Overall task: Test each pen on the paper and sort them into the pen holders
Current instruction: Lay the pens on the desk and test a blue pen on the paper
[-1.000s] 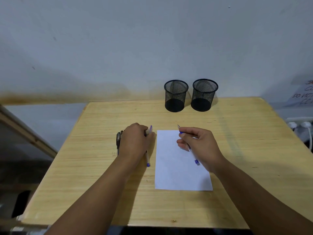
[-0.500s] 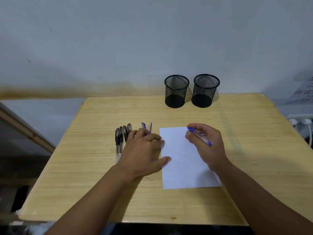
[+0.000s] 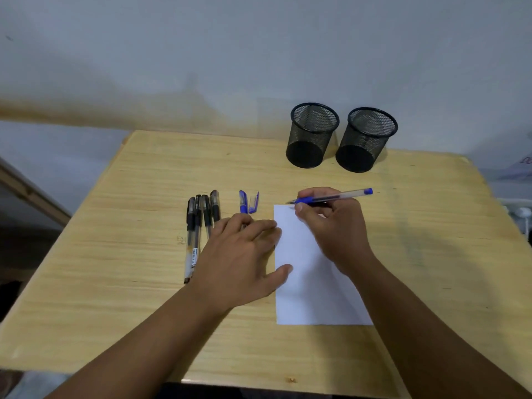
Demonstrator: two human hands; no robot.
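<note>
One blue pen [image 3: 331, 197] now pinched in right hand [image 3: 335, 226], tip at paper [image 3: 311, 283] top edge; left hand [image 3: 241, 254], flat, now pins paper. Test starting.

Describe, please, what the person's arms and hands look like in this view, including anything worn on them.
Both forearms are bare right to the bottom edge of the picture; no sleeve shows. The left hand and the right hand wear no gloves, and no ring, watch or bracelet shows on the fingers or wrists. The fingernails are short and unpainted where visible. No markings show on either arm.
</note>
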